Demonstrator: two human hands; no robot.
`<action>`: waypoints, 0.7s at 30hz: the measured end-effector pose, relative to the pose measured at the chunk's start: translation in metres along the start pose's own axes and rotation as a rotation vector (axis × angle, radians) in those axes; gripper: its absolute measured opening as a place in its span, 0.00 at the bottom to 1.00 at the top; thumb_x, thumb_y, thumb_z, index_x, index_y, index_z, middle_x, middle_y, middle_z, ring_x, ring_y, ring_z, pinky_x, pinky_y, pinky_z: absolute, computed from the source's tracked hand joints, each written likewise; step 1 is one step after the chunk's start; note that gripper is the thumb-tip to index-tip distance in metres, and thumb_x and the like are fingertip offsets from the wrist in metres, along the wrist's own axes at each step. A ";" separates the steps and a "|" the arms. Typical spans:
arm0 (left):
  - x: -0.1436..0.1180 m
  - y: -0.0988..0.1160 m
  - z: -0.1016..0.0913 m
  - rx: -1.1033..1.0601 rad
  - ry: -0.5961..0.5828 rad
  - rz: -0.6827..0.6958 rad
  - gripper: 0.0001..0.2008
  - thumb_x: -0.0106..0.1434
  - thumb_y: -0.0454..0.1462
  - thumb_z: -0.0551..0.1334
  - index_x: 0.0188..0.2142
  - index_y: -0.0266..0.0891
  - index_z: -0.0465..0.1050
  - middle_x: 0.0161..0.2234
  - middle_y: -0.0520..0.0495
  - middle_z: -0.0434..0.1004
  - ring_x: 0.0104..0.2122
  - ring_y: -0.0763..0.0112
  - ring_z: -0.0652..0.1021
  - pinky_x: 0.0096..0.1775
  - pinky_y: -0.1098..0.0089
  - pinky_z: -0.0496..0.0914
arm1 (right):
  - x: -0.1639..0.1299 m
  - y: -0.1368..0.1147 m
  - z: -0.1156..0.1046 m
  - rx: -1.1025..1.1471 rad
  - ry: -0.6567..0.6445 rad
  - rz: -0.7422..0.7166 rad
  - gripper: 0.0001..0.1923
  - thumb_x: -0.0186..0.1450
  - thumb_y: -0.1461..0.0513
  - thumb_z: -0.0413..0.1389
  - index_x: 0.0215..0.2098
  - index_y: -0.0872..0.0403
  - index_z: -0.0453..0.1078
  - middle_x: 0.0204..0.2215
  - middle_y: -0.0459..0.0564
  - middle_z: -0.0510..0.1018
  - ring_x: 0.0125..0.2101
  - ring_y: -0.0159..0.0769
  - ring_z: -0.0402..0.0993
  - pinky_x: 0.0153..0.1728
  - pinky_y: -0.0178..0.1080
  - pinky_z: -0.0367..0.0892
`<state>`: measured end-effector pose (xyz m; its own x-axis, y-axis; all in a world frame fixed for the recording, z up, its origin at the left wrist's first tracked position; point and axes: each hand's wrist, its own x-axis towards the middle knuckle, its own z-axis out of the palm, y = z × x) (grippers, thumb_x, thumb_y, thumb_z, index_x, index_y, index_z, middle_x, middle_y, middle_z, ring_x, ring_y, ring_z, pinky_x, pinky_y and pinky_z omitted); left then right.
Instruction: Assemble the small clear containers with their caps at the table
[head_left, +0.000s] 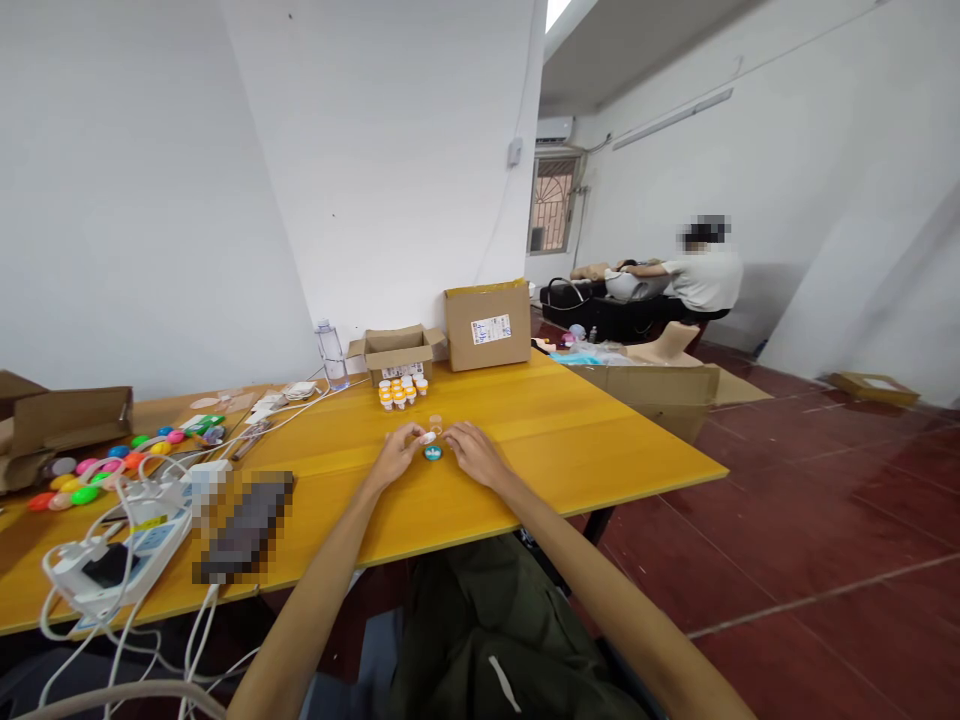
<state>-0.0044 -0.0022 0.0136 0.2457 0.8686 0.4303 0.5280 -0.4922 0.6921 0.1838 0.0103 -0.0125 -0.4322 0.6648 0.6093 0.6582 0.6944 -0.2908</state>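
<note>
Both my hands rest on the yellow table (570, 440), close together. My left hand (397, 455) pinches a small white cap (427, 438) at its fingertips. My right hand (472, 452) lies beside it, fingertips touching or nearly touching the same cap. A small round blue-green piece (433, 453) lies on the table between the two hands. Just beyond them stands a small clear vial (436, 423). Farther back is a cluster of several small bottles with orange caps (401, 391).
Two cardboard boxes (487, 325) and a water bottle (330, 355) stand at the table's far edge. Colourful round pieces (97, 470), white cables and a power strip (112, 570) crowd the left. A person (701, 275) sits at the back right.
</note>
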 end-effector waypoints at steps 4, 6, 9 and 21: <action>-0.001 0.004 0.000 0.016 -0.017 0.022 0.13 0.61 0.46 0.57 0.31 0.41 0.73 0.32 0.51 0.78 0.35 0.67 0.75 0.44 0.67 0.67 | 0.000 0.000 -0.002 0.018 -0.003 0.010 0.12 0.67 0.67 0.46 0.36 0.52 0.71 0.35 0.50 0.76 0.38 0.36 0.69 0.39 0.38 0.63; -0.001 0.005 0.000 0.017 -0.025 0.034 0.13 0.61 0.46 0.57 0.31 0.41 0.74 0.32 0.51 0.78 0.35 0.66 0.75 0.44 0.66 0.67 | 0.000 -0.001 -0.003 0.031 0.000 0.012 0.12 0.67 0.67 0.46 0.37 0.52 0.71 0.35 0.50 0.76 0.38 0.36 0.70 0.40 0.38 0.64; -0.001 0.005 0.000 0.015 -0.042 0.045 0.12 0.61 0.45 0.57 0.31 0.41 0.75 0.33 0.51 0.79 0.35 0.66 0.76 0.44 0.66 0.67 | 0.000 -0.002 -0.003 0.053 0.011 -0.003 0.12 0.67 0.67 0.46 0.39 0.52 0.72 0.37 0.50 0.77 0.39 0.36 0.70 0.42 0.39 0.64; 0.002 0.000 0.000 -0.104 -0.058 0.035 0.14 0.61 0.47 0.58 0.32 0.40 0.75 0.33 0.49 0.79 0.34 0.67 0.76 0.42 0.66 0.69 | 0.000 -0.003 -0.005 0.093 0.015 -0.048 0.13 0.68 0.66 0.46 0.41 0.51 0.72 0.39 0.50 0.77 0.40 0.37 0.71 0.44 0.40 0.64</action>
<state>-0.0039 -0.0010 0.0147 0.3110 0.8511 0.4229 0.4321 -0.5229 0.7347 0.1846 0.0067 -0.0081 -0.4518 0.6265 0.6351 0.5763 0.7484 -0.3282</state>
